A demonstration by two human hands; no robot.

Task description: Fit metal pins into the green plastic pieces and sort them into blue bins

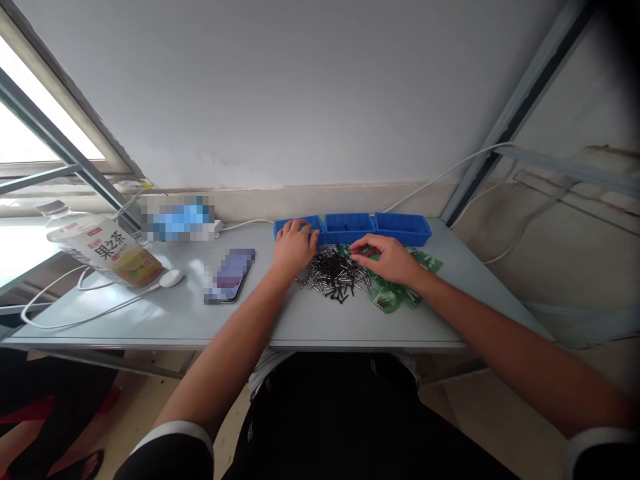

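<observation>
My left hand (295, 248) reaches over the front of the left blue bin (280, 227), fingers apart and tips partly hidden against it. My right hand (387, 259) hangs over the right side of a heap of screws (334, 270), some black and some silver. Its thumb and fingertips come together in a pinch; whatever is between them is too small to make out. Beneath and behind that hand lies crumpled green plastic bagging (387, 298) with some screws in it. The middle blue bin (349, 237) has something small and dark inside, and the right blue bin (407, 237) adjoins it.
A phone (233, 277) lies left of my left forearm. Further left, a drink bottle (107, 247) leans over beside a white cable with a round puck (171, 278). A blurred blue item (180, 220) stands near the wall. Metal posts flank the table (165, 323). Another person's leg shows at lower left.
</observation>
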